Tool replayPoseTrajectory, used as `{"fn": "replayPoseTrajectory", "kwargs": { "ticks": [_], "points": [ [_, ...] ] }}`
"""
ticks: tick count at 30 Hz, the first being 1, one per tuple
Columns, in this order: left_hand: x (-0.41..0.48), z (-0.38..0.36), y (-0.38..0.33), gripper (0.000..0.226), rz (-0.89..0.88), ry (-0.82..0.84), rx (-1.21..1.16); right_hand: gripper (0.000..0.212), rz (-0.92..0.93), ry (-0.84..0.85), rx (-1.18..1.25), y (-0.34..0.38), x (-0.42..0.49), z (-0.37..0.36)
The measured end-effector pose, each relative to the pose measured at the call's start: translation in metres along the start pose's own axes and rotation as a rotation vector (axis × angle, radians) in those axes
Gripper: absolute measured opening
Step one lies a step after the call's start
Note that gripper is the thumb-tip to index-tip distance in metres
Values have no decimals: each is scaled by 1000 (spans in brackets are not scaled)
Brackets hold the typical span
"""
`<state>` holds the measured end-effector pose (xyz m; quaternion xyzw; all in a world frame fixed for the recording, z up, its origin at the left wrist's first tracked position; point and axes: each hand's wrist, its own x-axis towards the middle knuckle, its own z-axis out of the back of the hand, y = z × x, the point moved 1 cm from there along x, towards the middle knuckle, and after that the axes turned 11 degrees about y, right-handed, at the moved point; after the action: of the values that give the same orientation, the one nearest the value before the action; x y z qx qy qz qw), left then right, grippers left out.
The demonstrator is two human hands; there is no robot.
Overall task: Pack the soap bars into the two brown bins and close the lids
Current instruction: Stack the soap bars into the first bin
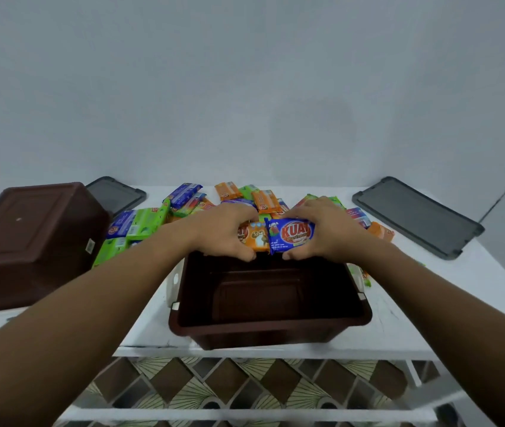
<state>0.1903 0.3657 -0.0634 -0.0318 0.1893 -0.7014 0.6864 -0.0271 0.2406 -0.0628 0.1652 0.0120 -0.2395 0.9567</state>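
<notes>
Holding two bars at once, you have your left grip (223, 232) curled round an orange soap bar (255, 238) and your right grip (328, 232) curled round a blue soap bar (291, 237), both just over the far rim of the open brown bin (269, 325). Let go too early and either bar may catch that rim and fall back onto the soap pile (140, 223). The bin sits at the bench's (399, 318) near edge, so a hard push could shove it off.

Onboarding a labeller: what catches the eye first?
The left hand grips an orange soap bar and the right hand a blue soap bar, side by side above the far rim of the open brown bin. Behind them lies a colourful soap pile; an upturned brown bin sits far left.
</notes>
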Motion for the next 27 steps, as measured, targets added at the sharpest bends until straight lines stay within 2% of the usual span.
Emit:
{"fn": "replayPoseTrajectory", "kwargs": {
  "ticks": [8, 16, 22, 27],
  "points": [
    [0, -20, -4, 61, 26, 142, 81, 83, -48, 168, -155, 9, 6, -17],
    [14, -47, -5, 73, 198, 303, 240, 74, -58, 299, -269, 15, 25, -46],
    [24, -64, -9, 86, 223, 304, 411, 75, -40, 298, -348, 13, 31, -56],
    [25, -67, -10, 88, 208, 303, 485, 79, -28, 307, -378, 12, 32, -61]
  ]
}}
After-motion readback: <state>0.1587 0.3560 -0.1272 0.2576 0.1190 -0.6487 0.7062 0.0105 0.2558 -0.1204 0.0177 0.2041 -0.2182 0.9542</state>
